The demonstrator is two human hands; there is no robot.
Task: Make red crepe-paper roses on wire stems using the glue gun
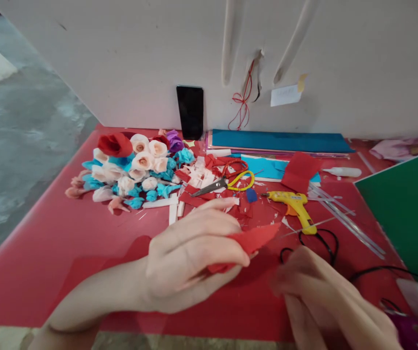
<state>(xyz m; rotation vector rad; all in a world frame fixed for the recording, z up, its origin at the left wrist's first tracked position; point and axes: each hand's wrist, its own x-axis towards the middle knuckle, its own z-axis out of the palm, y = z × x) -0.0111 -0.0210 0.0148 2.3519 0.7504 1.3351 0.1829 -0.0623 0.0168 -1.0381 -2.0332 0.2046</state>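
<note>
My left hand (190,257) hovers over the red table (48,253) with thumb and fingers pinched on a folded piece of red paper (256,239) whose tip points right. My right hand (325,301) is low at the lower right, blurred by motion, just below and right of that paper; its fingers look curled and I cannot make out anything in them. A yellow glue gun (296,206) lies just beyond both hands, its black cord (321,238) looping near the right hand.
A pile of paper roses (136,165) in white, red and blue sits at the left back. Yellow-handled scissors (227,183) lie among red and white scraps. Blue paper sheets (281,141), a black phone (190,112) leaning on the wall, clear glue sticks (347,221) and a green board (409,209) lie around.
</note>
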